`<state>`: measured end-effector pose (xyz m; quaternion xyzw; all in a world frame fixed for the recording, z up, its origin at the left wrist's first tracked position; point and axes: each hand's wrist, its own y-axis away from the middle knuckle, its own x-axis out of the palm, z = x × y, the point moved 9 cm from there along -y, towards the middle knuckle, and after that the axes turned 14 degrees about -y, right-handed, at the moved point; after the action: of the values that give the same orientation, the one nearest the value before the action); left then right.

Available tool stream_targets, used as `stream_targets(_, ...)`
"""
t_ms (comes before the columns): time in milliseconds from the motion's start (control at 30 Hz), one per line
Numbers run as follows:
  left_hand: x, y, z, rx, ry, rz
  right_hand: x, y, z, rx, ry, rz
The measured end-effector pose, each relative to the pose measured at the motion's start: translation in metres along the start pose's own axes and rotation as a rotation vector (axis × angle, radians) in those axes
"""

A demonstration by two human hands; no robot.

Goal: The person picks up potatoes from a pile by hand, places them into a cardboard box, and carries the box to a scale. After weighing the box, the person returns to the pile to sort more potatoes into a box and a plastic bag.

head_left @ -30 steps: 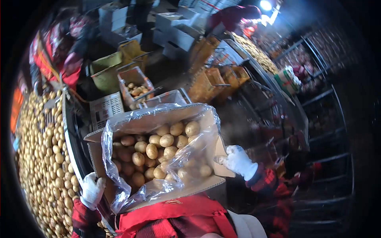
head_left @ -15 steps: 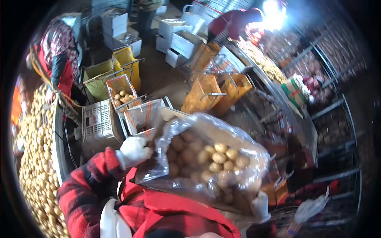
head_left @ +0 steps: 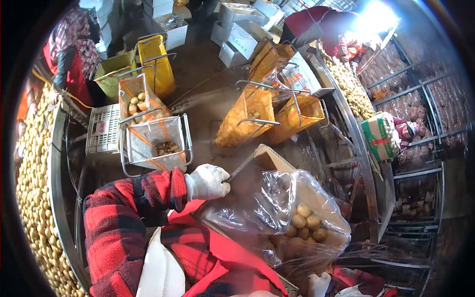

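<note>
In a white knit glove, my left hand is closed on the upper left edge of an open cardboard box. A clear plastic liner covers much of the box's inside, and several potatoes lie in its right part. The box is tilted in front of my body. My right hand, gloved too, shows at the bottom of the view, closed at the lower edge of the box; part of its grip is hidden.
Potatoes cover a long bench at the left. Ahead stand a wire-framed bag, yellow bags, a white crate and white boxes. One person is at the left, another beside the sorting table.
The view has shifted. The box and both my hands appear lower and further right, and the potatoes have gathered towards the box's right side. More liner now covers the left part.
</note>
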<state>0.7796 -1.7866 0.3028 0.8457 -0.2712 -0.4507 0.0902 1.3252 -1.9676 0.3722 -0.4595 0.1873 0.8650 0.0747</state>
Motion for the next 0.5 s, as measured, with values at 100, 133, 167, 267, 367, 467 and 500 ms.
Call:
stream_targets(100,-0.023,-0.033,0.001,0.003,-0.051,-0.048,-0.008,-0.033,0.026,-0.071,-0.119,-0.069)
stream_targets(133,-0.029,-0.043,0.006,0.009,-0.067,-0.075,-0.011,-0.044,0.029,-0.094,-0.153,-0.092)
stream_targets(167,-0.037,-0.054,0.009,0.004,-0.059,-0.089,-0.015,-0.056,0.025,-0.121,-0.189,-0.109)
stream_targets(267,-0.068,-0.075,0.015,-0.021,-0.018,-0.140,-0.033,-0.088,0.002,-0.185,-0.333,-0.132)
stream_targets(367,-0.092,-0.093,0.024,-0.082,-0.058,-0.107,-0.014,-0.106,0.143,-0.211,-0.226,-0.147)
stream_targets(467,-0.106,-0.118,0.037,-0.120,-0.037,-0.213,-0.015,-0.151,0.158,-0.219,-0.205,-0.143)
stream_targets(500,-0.110,-0.124,0.040,-0.153,-0.040,-0.199,-0.011,-0.168,0.172,-0.222,-0.270,-0.120)
